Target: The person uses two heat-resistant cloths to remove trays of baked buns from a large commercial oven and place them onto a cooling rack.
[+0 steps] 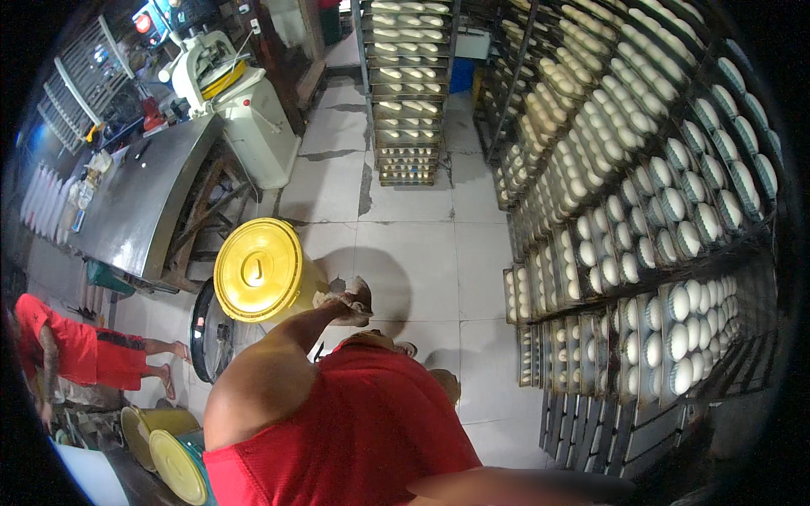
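My left arm reaches down beside my red shirt. My left hand [348, 305], with pale, floury-looking patches on it, hangs over the tiled floor just right of a yellow lidded bucket [260, 268]. Its fingers are too unclear to tell whether they are closed, and I make out no thing in them. My right arm stretches out to the right along the lower edge. Its far end, where my right hand [603, 490] would be, is dark and blurred. Tall racks [582, 291] with trays of pale dough pieces stand on my right.
Another tray rack [408, 126] stands ahead. At the left are a metal table [152, 194], a white machine [257, 122] and a black round tub [205, 333]. Behind it walks a person in red [93, 350]. More yellow-lidded buckets [179, 466] stand at the lower left.
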A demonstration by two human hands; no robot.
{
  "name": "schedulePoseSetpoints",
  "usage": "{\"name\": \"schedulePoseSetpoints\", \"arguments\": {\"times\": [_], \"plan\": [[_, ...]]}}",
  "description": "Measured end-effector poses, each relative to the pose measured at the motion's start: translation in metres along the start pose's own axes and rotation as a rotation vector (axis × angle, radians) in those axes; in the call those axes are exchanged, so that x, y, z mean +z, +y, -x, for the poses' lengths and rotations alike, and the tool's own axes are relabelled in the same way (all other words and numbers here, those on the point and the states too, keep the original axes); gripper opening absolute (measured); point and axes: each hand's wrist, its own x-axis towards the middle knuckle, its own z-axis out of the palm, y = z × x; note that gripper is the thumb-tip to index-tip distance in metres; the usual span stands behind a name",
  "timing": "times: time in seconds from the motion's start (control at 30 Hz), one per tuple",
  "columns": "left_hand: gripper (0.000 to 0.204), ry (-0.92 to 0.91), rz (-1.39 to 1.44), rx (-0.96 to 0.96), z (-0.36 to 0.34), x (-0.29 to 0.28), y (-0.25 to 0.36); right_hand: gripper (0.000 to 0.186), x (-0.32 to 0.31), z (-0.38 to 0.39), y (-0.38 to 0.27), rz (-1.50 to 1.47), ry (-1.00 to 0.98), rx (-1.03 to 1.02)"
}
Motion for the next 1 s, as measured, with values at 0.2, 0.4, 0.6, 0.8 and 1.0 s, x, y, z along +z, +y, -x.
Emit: {"name": "schedulePoseSetpoints", "arguments": {"times": [0.2,0.4,0.6,0.8,1.0], "plan": [[0.042,0.04,-0.149,-0.069,-0.023,0.016,0.002,0.067,-0.01,0.027,0.029,0.004,0.0,0.02],[0.045,-0.128,-0.105,-0.119,-0.009,0.011,0.015,0.067,-0.058,0.078,0.088,-0.013,-0.063,0.042],[0.044,-0.25,-0.02,-0.122,-0.046,-0.026,0.068,0.072,-0.08,0.116,0.055,0.111,-0.026,0.222],[0.044,-0.354,0.072,-0.17,-0.067,-0.03,0.099,0.076,-0.088,0.115,0.021,0.281,-0.061,0.346],[0.043,-0.441,0.193,-0.232,-0.077,-0.034,0.145,0.076,-0.087,0.119,0.02,0.278,-0.023,0.387]]}}
